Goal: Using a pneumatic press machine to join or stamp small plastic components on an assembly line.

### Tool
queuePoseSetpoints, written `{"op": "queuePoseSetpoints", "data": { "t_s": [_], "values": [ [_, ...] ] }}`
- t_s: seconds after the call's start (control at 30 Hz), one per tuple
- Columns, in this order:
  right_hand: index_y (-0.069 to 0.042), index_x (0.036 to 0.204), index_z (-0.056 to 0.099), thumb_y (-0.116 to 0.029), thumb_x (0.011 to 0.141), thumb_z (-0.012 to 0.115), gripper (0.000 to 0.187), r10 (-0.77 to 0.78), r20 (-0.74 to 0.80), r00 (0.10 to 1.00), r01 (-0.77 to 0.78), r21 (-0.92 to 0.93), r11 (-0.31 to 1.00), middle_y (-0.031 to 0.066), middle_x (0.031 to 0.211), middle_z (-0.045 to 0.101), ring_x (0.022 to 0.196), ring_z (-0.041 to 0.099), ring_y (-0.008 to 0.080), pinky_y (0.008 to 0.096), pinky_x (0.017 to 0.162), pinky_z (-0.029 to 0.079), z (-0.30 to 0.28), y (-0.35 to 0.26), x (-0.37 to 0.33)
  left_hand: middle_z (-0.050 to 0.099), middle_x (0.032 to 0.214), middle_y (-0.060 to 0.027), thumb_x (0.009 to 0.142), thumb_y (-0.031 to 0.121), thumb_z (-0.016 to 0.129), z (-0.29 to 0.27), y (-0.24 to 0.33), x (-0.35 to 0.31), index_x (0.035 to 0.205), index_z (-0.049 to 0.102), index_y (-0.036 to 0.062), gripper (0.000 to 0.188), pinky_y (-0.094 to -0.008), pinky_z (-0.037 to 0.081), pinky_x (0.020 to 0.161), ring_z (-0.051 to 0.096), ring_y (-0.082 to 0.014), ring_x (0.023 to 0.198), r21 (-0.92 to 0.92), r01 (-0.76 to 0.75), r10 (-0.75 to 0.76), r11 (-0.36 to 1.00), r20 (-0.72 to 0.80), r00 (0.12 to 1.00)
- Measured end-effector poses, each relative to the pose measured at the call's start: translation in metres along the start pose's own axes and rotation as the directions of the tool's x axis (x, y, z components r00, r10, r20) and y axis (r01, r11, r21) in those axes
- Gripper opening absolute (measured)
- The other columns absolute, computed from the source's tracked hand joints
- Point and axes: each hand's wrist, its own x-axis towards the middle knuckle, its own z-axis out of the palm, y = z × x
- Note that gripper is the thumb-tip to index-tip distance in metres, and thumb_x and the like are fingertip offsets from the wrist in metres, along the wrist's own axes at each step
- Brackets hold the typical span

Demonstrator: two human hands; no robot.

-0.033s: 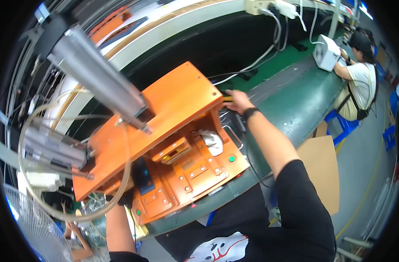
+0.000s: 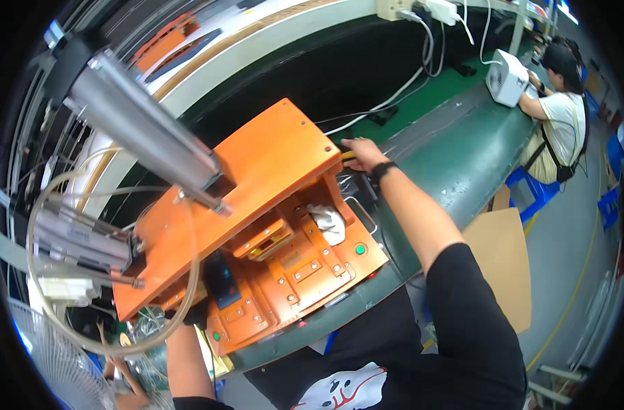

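Note:
An orange press fixture [image 2: 278, 147] with silver pneumatic cylinders [image 2: 144, 123] on top stands tilted in view in front of me. Its lower base [image 2: 305, 277] carries screwed-on plates, a dark rectangular piece [image 2: 221, 283] and a white crumpled cloth [image 2: 327, 224]. My right hand [image 2: 364, 154] is at the fixture's far right side, its fingers closed around a small yellow object [image 2: 349, 156] mostly hidden by the hand and the fixture. My left forearm [image 2: 186, 355] reaches to the fixture's left side, where the fixture and a dark shape hide the left hand's fingers.
A clear hose [image 2: 35, 273] loops at the left, beside a wire fan guard [image 2: 56, 355]. Green buttons [image 2: 360, 250] sit on the base's front corners. Along the green bench [image 2: 455, 150], a person [image 2: 564, 116] sits by a white boxy device [image 2: 508, 78]. Cardboard [image 2: 503, 266] stands at right.
The view has shifted slightly, so the fixture and my right hand appear a little further left. Both hands keep their places against the fixture.

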Motion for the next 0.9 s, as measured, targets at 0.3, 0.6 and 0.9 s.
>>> {"op": "queuePoseSetpoints", "data": {
  "t_s": [0.3,0.6,0.9],
  "values": [
    [-0.022,0.140,0.065,-0.026,0.104,0.046,0.041,-0.727,0.042,0.686,-0.197,-0.950,-0.241,0.0102,0.150,0.057,0.138,0.046,0.0365,0.0576,0.101,0.038,-0.078,-0.029,0.074,0.065,0.134,-0.0097,0.101,0.032,0.061,0.000,-0.003,-0.009,0.131,0.060,0.0149,0.034,-0.0436,0.050,0.106,0.062,-0.0292,0.124,0.146,-0.080,0.066,0.986,0.101,0.993],
    [-0.015,0.101,0.075,-0.018,0.092,0.064,0.015,-0.763,0.355,0.539,0.257,-0.933,-0.253,0.0069,0.111,0.070,0.111,0.065,0.0304,0.0477,0.092,0.050,-0.110,-0.036,0.025,0.065,0.134,-0.0097,0.101,0.031,0.060,0.026,0.026,0.013,0.131,0.061,0.0156,0.033,-0.0437,0.050,0.106,0.061,-0.0291,0.125,0.388,0.032,-0.051,0.921,0.038,0.998],
    [0.004,0.115,0.070,-0.013,0.102,0.064,0.022,-0.629,0.153,0.762,0.641,-0.309,0.702,0.0026,0.102,0.071,0.093,0.064,0.0096,0.0241,0.085,0.049,-0.147,-0.064,-0.200,0.065,0.135,-0.0098,0.102,0.030,0.060,0.029,0.037,0.050,0.131,0.061,0.0162,0.032,-0.0439,0.049,0.107,0.061,-0.0290,0.126,0.501,-0.027,0.000,0.865,0.054,0.999]
  ]
}}
